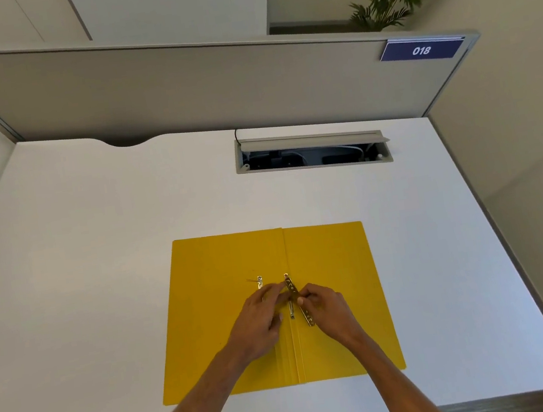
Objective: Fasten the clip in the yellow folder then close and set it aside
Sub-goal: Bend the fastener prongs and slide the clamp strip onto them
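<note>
A yellow folder [336,266] lies open and flat on the white desk [98,263], spine running toward me. At its middle a gold metal clip bar [291,286] is tilted across the spine, its far end near a prong. My right hand [328,309] pinches the bar at its middle. My left hand [261,321] meets it from the left, fingertips on the bar's upper part. A short metal prong [259,282] stands on the left leaf, just beyond my left fingers. The fastener's base is partly hidden under my hands.
An open cable tray [311,152] with a raised lid is set into the desk behind the folder. A grey partition [177,80] with a blue "018" label [421,50] closes the back. Desk edges run at the right and near me.
</note>
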Available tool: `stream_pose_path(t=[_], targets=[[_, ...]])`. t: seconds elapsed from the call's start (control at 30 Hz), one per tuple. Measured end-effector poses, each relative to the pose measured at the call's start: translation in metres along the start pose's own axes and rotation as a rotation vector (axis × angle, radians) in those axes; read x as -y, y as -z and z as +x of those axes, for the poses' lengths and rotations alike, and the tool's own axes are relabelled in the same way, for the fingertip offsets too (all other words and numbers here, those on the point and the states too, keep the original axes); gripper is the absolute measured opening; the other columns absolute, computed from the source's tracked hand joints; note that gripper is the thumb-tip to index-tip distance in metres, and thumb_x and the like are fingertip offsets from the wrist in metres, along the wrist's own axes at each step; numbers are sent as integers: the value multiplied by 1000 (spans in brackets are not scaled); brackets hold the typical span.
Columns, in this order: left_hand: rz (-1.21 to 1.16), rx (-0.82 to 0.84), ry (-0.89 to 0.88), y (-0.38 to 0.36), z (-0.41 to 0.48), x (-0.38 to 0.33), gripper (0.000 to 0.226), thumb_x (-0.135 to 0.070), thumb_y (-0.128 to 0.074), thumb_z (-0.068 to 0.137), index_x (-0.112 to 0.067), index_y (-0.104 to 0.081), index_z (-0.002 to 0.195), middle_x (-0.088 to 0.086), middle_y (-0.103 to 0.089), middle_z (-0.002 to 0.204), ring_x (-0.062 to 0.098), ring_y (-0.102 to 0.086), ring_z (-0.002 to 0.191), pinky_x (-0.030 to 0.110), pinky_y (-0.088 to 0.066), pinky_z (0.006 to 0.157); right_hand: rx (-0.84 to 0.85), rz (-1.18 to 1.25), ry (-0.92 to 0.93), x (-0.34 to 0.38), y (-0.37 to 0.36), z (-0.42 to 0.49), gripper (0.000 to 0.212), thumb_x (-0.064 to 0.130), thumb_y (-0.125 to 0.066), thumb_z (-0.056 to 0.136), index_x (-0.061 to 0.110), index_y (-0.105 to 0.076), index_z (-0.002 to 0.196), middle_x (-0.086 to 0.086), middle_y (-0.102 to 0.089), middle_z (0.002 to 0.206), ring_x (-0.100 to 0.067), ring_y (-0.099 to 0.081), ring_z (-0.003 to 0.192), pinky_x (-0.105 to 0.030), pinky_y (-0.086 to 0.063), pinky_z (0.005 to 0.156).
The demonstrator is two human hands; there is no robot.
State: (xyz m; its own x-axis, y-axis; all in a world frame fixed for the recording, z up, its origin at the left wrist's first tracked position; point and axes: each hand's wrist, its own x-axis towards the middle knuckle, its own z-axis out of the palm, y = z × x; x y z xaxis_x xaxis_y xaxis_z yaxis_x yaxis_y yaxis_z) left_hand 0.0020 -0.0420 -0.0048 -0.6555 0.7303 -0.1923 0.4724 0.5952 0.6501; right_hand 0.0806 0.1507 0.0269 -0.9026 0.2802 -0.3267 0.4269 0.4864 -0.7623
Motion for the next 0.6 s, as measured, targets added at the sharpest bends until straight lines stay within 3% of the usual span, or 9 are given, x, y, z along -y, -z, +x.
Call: stream_pose_path(t=[0.17, 0.37, 0.47, 0.6], targets=[[90, 36, -35, -6, -11, 1, 65, -45, -53, 107, -45, -24, 165, -11, -39, 172, 10, -6, 168, 42, -24, 135, -34, 283, -107, -2, 16, -1, 11, 22, -69, 103, 16, -77, 102, 5, -83, 99, -6, -76, 101, -24, -56, 88], [210, 40, -87, -10, -14, 1, 65, -69, -35, 109, -45, -19, 168, -16, -37, 172, 10, -2, 169, 44, -16, 138, -100, 500, -239, -6, 30, -7, 14, 19, -69, 102, 11, -79, 107, -13, -80, 100, -34, -75, 102, -34, -57, 75], [292, 69, -106, -10, -11, -1, 60, -70, -24, 111, -46, -25, 166, -19, -27, 177, 15, -3, 169, 47, -13, 138, -74, 555, -244, -1, 31, -8, 15, 17, -69, 102, 8, -79, 109, -14, -81, 102, -33, -77, 100, -37, -58, 76], [375, 86, -119, -12, -9, -4, 55, -63, -16, 115, -47, -23, 167, -17, -19, 179, 22, -3, 170, 48, -9, 138, -49, 560, -232, 6, 29, -10, 15, 17, -70, 102, 8, -78, 111, -14, -81, 103, -20, -75, 91, -37, -57, 76]])
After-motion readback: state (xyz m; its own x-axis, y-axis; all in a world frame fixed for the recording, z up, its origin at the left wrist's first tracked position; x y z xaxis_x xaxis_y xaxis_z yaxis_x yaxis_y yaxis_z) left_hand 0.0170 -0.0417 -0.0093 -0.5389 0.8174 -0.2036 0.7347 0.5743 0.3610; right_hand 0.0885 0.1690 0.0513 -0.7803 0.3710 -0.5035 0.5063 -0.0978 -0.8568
